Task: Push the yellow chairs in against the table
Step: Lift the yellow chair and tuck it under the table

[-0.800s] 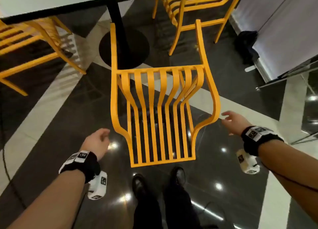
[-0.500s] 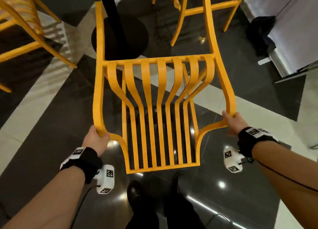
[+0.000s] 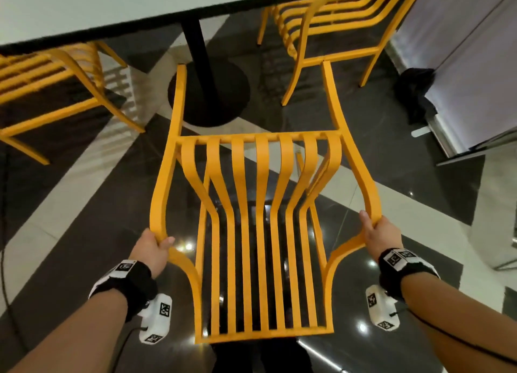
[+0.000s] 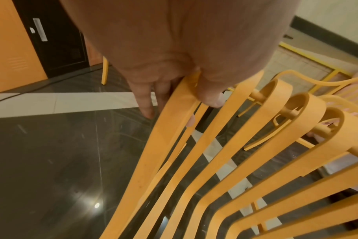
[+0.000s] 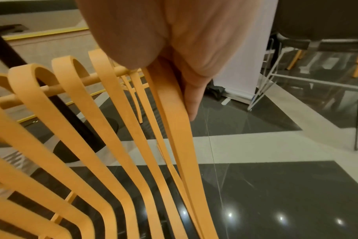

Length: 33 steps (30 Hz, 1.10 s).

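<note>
Now both hands — left hand (image 3: 152, 249), right hand (image 3: 376, 234) — have fingers wrapped round the yellow chair (image 3: 261, 232) frame.

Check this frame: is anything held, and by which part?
Yes. Both hands grip the yellow chair: left hand on the backrest's left side rail, right hand on its right side rail.

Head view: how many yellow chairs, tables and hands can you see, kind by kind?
Yellow chairs: 3, the held chair, left chair, far chair.
Tables: 1, the table.
Hands: 2, left hand, right hand.
Total: 6.
</note>
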### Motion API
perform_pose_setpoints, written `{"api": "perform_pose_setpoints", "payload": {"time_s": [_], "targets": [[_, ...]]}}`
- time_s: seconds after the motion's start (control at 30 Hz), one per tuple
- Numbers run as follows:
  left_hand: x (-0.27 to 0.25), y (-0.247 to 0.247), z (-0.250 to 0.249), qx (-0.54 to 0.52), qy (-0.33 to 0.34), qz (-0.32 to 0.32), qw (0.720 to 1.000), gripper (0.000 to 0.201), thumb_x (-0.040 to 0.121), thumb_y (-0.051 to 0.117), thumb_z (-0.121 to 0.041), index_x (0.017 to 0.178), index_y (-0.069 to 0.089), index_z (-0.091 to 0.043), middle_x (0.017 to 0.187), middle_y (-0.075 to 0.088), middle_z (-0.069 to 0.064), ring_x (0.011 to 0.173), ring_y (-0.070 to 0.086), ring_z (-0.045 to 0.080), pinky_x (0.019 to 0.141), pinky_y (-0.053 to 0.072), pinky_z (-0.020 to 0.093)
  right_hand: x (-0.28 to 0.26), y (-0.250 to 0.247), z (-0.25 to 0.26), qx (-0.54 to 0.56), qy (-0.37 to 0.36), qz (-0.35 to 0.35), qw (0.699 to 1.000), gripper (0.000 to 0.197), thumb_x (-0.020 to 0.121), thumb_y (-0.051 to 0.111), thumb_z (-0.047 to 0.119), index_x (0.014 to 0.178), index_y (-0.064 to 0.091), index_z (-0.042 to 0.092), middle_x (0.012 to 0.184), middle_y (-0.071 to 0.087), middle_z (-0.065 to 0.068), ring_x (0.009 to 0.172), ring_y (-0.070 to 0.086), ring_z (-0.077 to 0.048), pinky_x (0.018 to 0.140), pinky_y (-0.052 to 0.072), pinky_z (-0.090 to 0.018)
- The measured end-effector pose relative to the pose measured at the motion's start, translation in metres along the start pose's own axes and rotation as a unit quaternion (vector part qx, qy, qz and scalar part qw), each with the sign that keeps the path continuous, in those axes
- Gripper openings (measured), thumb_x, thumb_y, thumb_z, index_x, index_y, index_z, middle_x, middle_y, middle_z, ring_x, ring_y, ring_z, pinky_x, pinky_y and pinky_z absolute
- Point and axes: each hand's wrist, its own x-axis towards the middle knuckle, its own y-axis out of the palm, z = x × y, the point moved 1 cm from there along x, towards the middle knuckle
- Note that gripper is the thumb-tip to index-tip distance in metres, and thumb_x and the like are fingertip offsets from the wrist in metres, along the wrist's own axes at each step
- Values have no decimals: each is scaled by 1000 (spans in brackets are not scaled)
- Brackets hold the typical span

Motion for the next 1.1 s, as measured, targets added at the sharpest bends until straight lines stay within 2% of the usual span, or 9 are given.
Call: {"api": "perform_pose_setpoints", "payload": {"time_s": [0.1,0.27,0.37,0.43,0.63,0.9,0.97,1.03,1.1], "targets": [[-9,-39,-20,15,15,2,1000,27,94,54,-30,90,48,-4,76,56,10,65,55,24,59,39,35,-12,-32,28,-21,-25,5,999,53,94,39,52,72,55,7,64,59,-9,64,60,-29,51,37,-29],[5,-98,-65,-13,78,-79,994,32,93,51,-39,95,57,-7,86,68,6,89,65,33,73,46,38,0,-74,86,-96,-63,-44,992,63,94,35,57,69,56,2,71,64,-17,73,62,-37,61,42,-36],[7,-102,-78,-54,102,-132,985,35,92,49,-40,100,58,-7,85,61,10,86,60,36,69,39,35,16,-90,114,-118,-81,-43,989,65,96,34,53,65,54,-1,63,58,-15,68,59,-35,62,39,-36],[-3,-94,-73,-55,98,-133,985,33,94,47,-37,110,54,-9,91,58,11,86,57,34,71,39,35,27,-99,128,-121,-81,-46,988,65,96,36,53,70,54,-3,70,57,-19,66,54,-34,62,39,-37],[-41,-44,33,172,25,41,984,37,95,42,-36,127,55,-25,121,65,10,109,61,33,89,48,37,58,-107,175,-113,-76,-95,986,69,90,44,55,105,61,-10,104,62,-32,98,61,-48,75,47,-47],[-75,23,136,178,-118,140,967,41,94,42,-37,126,52,-13,128,60,17,113,58,36,89,46,35,96,-113,213,-65,-62,-104,991,70,69,41,65,93,62,3,106,68,-25,91,66,-43,85,53,-52],[-76,34,144,148,-130,154,968,35,97,35,-37,110,56,-12,123,61,19,109,58,36,85,43,36,102,-112,217,-63,-52,-101,992,67,66,40,66,88,59,6,100,69,-22,89,67,-42,85,53,-53],[-76,40,149,109,-128,153,974,28,98,35,-37,83,51,-20,108,62,13,95,57,32,78,39,34,96,-113,221,-68,-51,-113,990,61,77,41,60,92,58,4,93,62,-18,96,64,-44,79,50,-45],[-79,42,151,97,-125,148,976,24,97,43,-38,84,51,-19,95,59,9,86,54,28,74,39,33,93,-112,221,-60,-51,-115,990,61,86,42,54,109,59,0,97,55,-17,106,60,-42,70,43,-36]]}}
